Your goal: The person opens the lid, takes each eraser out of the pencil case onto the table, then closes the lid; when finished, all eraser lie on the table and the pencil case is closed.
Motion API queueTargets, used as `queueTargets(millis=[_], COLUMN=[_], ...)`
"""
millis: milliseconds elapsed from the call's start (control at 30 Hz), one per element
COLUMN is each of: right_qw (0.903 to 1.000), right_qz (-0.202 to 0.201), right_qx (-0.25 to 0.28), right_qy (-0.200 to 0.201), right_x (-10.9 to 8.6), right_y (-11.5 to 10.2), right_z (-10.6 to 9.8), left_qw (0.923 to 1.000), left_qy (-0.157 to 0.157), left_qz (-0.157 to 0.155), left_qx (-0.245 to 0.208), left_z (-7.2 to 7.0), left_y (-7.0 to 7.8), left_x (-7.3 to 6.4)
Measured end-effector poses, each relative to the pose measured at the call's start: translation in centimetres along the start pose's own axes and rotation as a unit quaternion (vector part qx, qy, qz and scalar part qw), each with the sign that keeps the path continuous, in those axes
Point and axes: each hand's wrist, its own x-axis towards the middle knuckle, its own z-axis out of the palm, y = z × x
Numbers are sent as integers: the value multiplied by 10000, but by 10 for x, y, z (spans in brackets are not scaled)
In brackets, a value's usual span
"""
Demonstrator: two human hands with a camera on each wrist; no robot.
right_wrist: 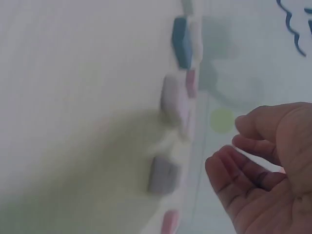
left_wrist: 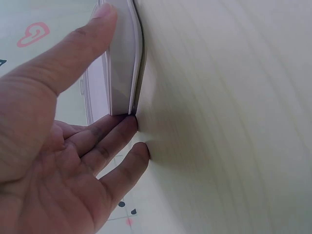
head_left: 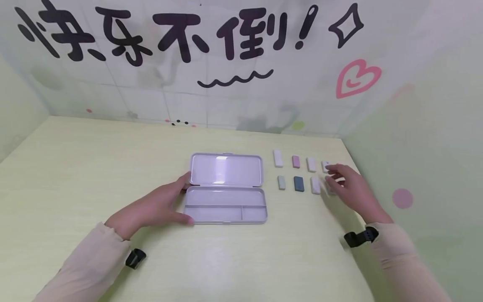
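A pale lilac tin case [head_left: 226,205] lies unfolded on the table, its lid [head_left: 211,170] flat behind the divided tray. My left hand [head_left: 158,205] holds the case's left end, thumb at the near corner and fingers by the hinge side; in the left wrist view the thumb [left_wrist: 83,48] lies along the case wall [left_wrist: 122,58]. Over the right end of two rows of small eraser-like blocks is my right hand [head_left: 351,186], fingers apart with nothing between them. Nearest its fingertips is a white block [head_left: 325,166]; a greyish block [right_wrist: 163,175] is partly hidden under the hand in the head view.
Other blocks stand in the rows: white [head_left: 278,158], pink [head_left: 296,162], pale pink [head_left: 311,165], grey [head_left: 281,183], dark blue [head_left: 299,183] and pale lilac [head_left: 315,185]. A wall with black lettering closes the back; another wall [head_left: 426,167] stands close on the right.
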Motion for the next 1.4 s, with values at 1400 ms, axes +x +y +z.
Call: queueTargets(millis=[1400], right_qw=[9836], right_qz=[-466], right_qx=[1470], right_qy=[-936], right_x=[100], right_y=[-105], right_z=[79], left_qw=[9999], left_qy=[61], left_qz=[-124], left_qx=[-95], left_z=[1], left_y=[-1], left_x=[-2])
